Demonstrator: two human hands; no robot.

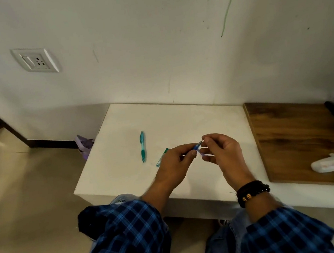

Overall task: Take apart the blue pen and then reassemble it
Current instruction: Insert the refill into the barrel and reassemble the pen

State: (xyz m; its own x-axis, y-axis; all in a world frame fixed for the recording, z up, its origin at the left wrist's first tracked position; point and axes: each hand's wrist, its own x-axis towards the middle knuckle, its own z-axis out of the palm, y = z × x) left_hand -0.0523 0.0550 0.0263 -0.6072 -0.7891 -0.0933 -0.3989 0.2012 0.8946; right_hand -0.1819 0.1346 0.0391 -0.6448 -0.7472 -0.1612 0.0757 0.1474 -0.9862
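Gripping blue pen [196, 146] in left hand [175, 163] above the middle of the tabletop [181, 116], pinching its tip with right hand [223, 150]. Could lose a small part over the edge through a slipping pinch.

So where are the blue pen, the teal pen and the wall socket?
blue pen [196, 146]: head view, its exposed barrel.
teal pen [142, 145]: head view, mid-barrel.
wall socket [35, 61]: head view, plate centre.

Dim, flat, greyish indoor light. The desk [182, 120] is brightest at centre; the floor [21, 188] at 9 o'clock shows a pale sheen. The left hand [175, 161] and right hand [222, 149] cast faint soft shadows; the blue pen [196, 147] they grip looks blurred. Frame edges bow and darken.
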